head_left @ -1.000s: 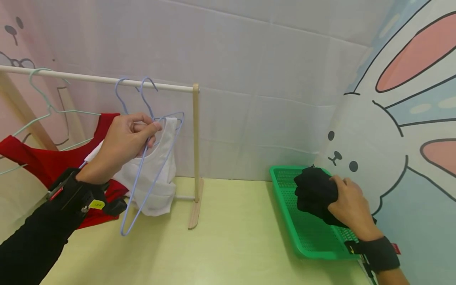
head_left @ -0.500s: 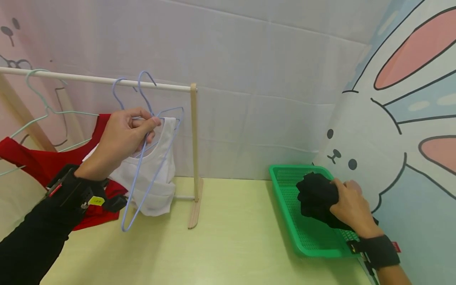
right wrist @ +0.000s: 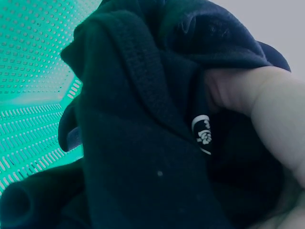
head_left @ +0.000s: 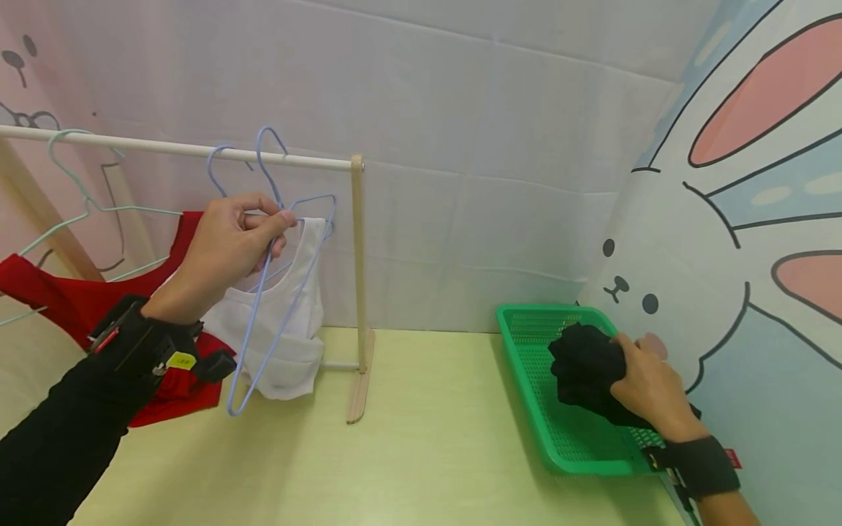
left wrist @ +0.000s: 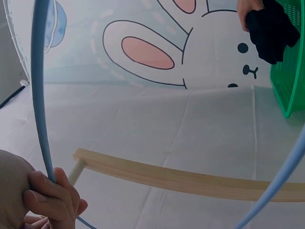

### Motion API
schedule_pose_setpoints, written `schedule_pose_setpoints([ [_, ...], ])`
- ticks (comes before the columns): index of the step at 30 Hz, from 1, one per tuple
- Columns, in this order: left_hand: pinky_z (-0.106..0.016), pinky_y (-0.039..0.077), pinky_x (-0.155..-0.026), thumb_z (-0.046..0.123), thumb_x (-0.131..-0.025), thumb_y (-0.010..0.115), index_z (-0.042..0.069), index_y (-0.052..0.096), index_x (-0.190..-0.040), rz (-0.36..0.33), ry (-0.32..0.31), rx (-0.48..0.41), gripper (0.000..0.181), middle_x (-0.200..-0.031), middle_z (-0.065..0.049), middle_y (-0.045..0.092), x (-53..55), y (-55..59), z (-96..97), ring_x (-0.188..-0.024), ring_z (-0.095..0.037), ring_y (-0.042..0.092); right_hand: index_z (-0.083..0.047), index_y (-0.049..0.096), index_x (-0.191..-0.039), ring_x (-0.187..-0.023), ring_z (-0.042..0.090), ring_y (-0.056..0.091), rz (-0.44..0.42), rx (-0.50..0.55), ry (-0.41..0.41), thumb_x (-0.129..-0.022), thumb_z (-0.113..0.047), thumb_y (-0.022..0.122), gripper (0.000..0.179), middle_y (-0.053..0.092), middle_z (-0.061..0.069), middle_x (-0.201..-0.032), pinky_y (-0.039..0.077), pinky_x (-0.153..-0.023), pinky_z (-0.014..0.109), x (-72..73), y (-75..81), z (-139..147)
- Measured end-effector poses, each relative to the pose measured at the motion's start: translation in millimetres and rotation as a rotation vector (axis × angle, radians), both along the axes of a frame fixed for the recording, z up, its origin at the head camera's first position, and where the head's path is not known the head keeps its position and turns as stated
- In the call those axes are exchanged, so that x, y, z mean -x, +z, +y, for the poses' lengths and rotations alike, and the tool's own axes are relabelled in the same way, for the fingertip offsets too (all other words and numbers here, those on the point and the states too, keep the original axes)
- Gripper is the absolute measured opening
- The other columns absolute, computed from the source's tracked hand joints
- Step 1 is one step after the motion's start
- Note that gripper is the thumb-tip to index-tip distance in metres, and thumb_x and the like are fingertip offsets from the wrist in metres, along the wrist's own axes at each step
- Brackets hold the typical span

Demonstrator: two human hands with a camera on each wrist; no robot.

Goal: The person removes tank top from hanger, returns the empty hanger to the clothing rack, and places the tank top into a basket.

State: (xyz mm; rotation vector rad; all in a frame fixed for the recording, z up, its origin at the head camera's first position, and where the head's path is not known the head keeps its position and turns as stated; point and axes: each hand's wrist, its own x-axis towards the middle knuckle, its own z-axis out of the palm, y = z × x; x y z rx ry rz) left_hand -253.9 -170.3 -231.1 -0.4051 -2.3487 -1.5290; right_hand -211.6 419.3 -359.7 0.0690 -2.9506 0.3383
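In the head view, my left hand [head_left: 240,237] pinches a blue clothes hanger [head_left: 281,329] just below its hook. The hook stands slightly above the rack's rod, and the hanger's body is bare and tilted. Behind it hangs a white sleeveless top [head_left: 289,343] on another blue hanger. My right hand [head_left: 651,383] grips a bunched black garment [head_left: 588,369] over the green basket [head_left: 536,409]. In the right wrist view, the black garment [right wrist: 143,124] shows folds and a small white print, and part of the right hand [right wrist: 267,105] is hidden by cloth.
The clothes rack has a white rod [head_left: 164,146] and a wooden upright [head_left: 360,270] with a foot on the pale yellow table [head_left: 447,438]. A red garment [head_left: 99,292] hangs at the left on a mint-green hanger [head_left: 85,197]. A rabbit-printed wall sheet [head_left: 684,292] borders the basket.
The hanger in my left hand has risen slightly, its hook now higher above the rod. My right hand keeps its grip on the black garment, which has shifted slightly down and right.
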Motion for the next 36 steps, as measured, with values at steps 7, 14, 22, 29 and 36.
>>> schedule_pose_setpoints([
  [7, -0.025, 0.042, -0.044, 0.031, -0.109, 0.067, 0.003, 0.067, -0.111, -0.004, -0.01, -0.002, 0.028, -0.067, -0.002, 0.062, 4.5, -0.9, 1.8, -0.05, -0.016, 0.047, 0.012, 0.049, -0.138, -0.072, 0.036, 0.057, -0.012, -0.006, -0.009, -0.076, 0.007, 0.064, 0.064, 0.055, 0.038, -0.114, 0.048, -0.056, 0.047, -0.5, 1.6, 1],
  [14, -0.025, 0.041, -0.044, 0.029, -0.108, 0.068, 0.003, 0.067, -0.109, -0.026, -0.015, -0.02, 0.027, -0.067, -0.005, 0.062, 10.3, -4.8, 4.8, -0.048, -0.016, 0.046, 0.011, 0.049, -0.137, -0.073, 0.038, 0.059, -0.018, -0.013, -0.014, -0.076, 0.006, 0.063, 0.063, 0.056, 0.039, -0.114, 0.049, -0.057, 0.049, -1.7, 0.0, 1],
  [22, -0.027, 0.042, -0.044, 0.032, -0.107, 0.069, 0.004, 0.066, -0.108, -0.045, -0.007, -0.008, 0.028, -0.067, -0.004, 0.062, 15.0, -9.4, 7.5, -0.048, -0.017, 0.046, 0.011, 0.05, -0.138, -0.07, 0.035, 0.056, -0.021, -0.006, -0.015, -0.077, 0.007, 0.065, 0.063, 0.054, 0.039, -0.114, 0.044, -0.055, 0.043, -3.9, -4.2, 0],
  [29, -0.027, 0.042, -0.045, 0.034, -0.108, 0.068, 0.005, 0.066, -0.111, -0.082, 0.01, 0.046, 0.029, -0.068, -0.003, 0.064, 17.6, -13.1, 9.0, -0.049, -0.016, 0.049, 0.011, 0.051, -0.137, -0.069, 0.035, 0.054, -0.008, -0.018, -0.005, -0.078, 0.008, 0.064, 0.061, 0.055, 0.037, -0.111, 0.043, -0.055, 0.044, -4.1, -6.7, 0],
  [36, -0.026, 0.036, -0.042, 0.036, -0.108, 0.067, 0.004, 0.066, -0.111, -0.097, -0.008, 0.052, 0.032, -0.067, -0.001, 0.063, 20.1, -15.5, 12.2, -0.049, -0.013, 0.047, 0.011, 0.052, -0.137, -0.07, 0.036, 0.056, -0.003, -0.015, 0.008, -0.078, 0.008, 0.065, 0.06, 0.055, 0.037, -0.111, 0.044, -0.056, 0.045, -3.7, -9.2, 0],
])
